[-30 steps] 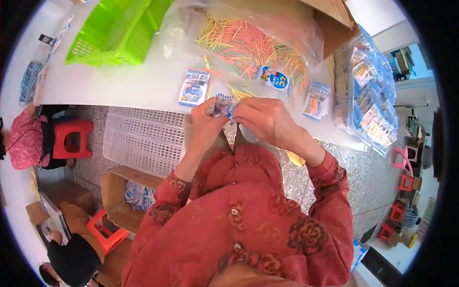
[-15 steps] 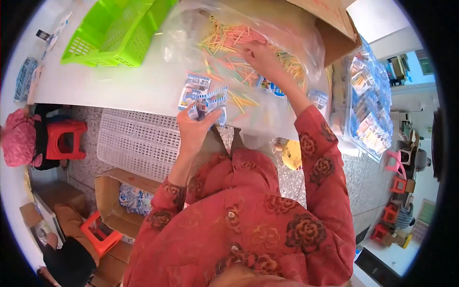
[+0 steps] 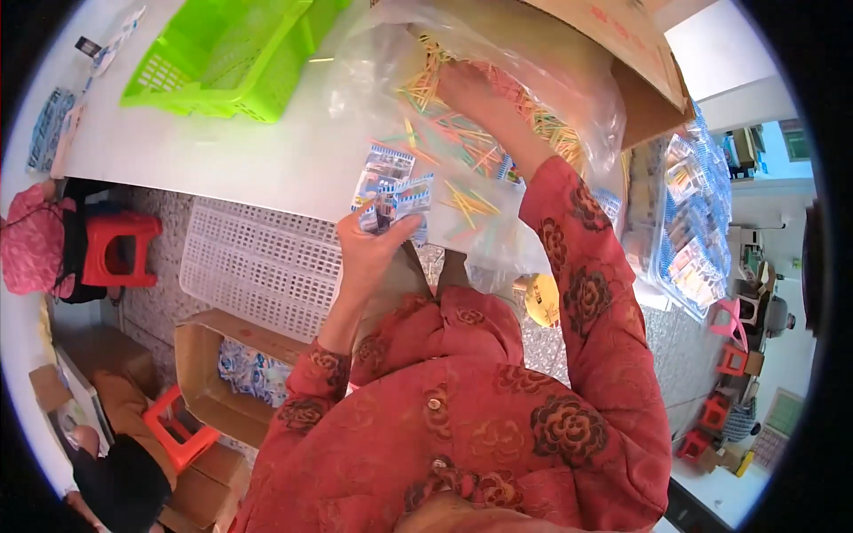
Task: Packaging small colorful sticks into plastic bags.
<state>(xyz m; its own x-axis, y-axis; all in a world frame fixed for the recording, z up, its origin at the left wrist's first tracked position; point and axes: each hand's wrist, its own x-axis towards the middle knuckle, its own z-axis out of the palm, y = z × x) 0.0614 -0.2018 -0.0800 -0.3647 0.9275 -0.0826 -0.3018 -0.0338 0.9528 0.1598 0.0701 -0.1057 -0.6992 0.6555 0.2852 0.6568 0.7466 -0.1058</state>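
Note:
My left hand (image 3: 369, 253) is closed on a small blue-and-white plastic packet (image 3: 404, 197) at the table's near edge. Another printed packet (image 3: 384, 169) lies just behind it. Thin sticks (image 3: 480, 151) in pink, yellow and green are heaped on a clear plastic bag (image 3: 364, 67). My right hand (image 3: 466, 89) reaches into the far part of this heap. Its fingers are bent down among the sticks and mostly hidden, so their hold cannot be made out. Several loose yellow sticks (image 3: 469, 202) lie nearer to me, right of the held packet.
A green basket (image 3: 267, 102) stands on the table (image 3: 195, 164) at left. A cardboard box (image 3: 653, 80) is at the far right, beside a clear bin of blue-striped packets (image 3: 689, 222). Below are a white crate (image 3: 258, 258), an open carton (image 3: 200, 373) and red stools (image 3: 124, 249).
My right hand has pushed a little farther into the stick heap, its fingers now less visible. My left hand still holds the packet. The whole view has shifted slightly.

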